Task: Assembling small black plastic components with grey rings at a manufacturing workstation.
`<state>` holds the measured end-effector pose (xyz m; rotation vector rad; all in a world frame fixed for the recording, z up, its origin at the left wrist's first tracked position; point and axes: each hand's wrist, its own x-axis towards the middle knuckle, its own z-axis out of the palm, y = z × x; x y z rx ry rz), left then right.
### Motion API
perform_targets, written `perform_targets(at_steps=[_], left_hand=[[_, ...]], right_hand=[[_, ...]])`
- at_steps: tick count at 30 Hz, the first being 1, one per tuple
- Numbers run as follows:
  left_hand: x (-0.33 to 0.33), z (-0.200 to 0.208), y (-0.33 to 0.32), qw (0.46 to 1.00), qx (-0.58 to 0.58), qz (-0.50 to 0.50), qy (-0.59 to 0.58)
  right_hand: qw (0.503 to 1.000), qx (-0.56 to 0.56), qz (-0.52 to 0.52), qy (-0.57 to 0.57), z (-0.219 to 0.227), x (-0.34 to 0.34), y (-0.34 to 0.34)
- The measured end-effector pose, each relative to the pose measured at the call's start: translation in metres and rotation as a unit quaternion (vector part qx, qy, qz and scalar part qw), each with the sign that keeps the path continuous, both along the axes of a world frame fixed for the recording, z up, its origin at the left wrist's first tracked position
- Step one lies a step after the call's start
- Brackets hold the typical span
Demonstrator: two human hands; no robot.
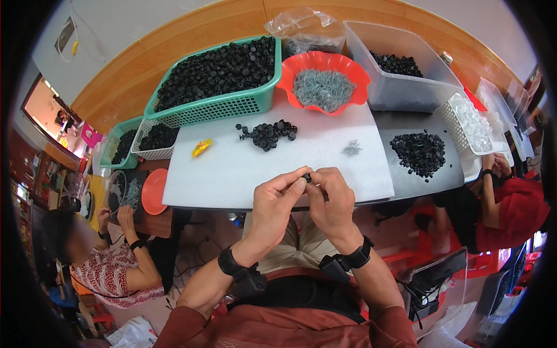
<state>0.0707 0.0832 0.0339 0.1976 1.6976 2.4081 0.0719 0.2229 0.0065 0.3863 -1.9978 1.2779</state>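
Observation:
Above the near edge of the white foam sheet (209, 180), my two hands meet at the fingertips. Thumb and fingers of my left hand (272, 200) pinch a small black plastic cap (307, 177). My right hand (333, 200) closes on the same cap from the other side; whether it also holds a smaller piece is hidden. Beyond my hands lies a loose pile of black round caps (267, 137). To its right is a small heap of thin grey springs (351, 148).
At the back stand a green basket (232, 107) of black caps, a red bowl (284, 84) of grey springs and a clear bin (400, 95). Small black parts (419, 153) are heaped at right, a yellow packet (201, 148) at left. Co-workers (125, 269) sit on both sides.

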Motion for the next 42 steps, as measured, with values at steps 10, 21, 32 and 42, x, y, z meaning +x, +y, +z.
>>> perform_targets(at_steps=[10,21,32,42], left_hand=[[-0.004,0.0,-0.01,0.997,0.074,-0.006,-0.019],[-0.007,0.003,-0.016,0.998,0.046,-0.025,-0.043],[-0.008,0.001,-0.019,0.997,0.02,-0.046,-0.059],[-0.007,0.001,-0.017,0.997,0.028,-0.046,-0.047]], right_hand=[[0.996,-0.022,0.065,-0.064,0.011,0.005,0.003],[0.996,-0.014,0.066,-0.063,0.009,0.004,0.006],[0.994,-0.023,0.081,-0.063,0.009,0.004,0.008],[0.993,-0.043,0.078,-0.074,0.011,0.007,0.007]])
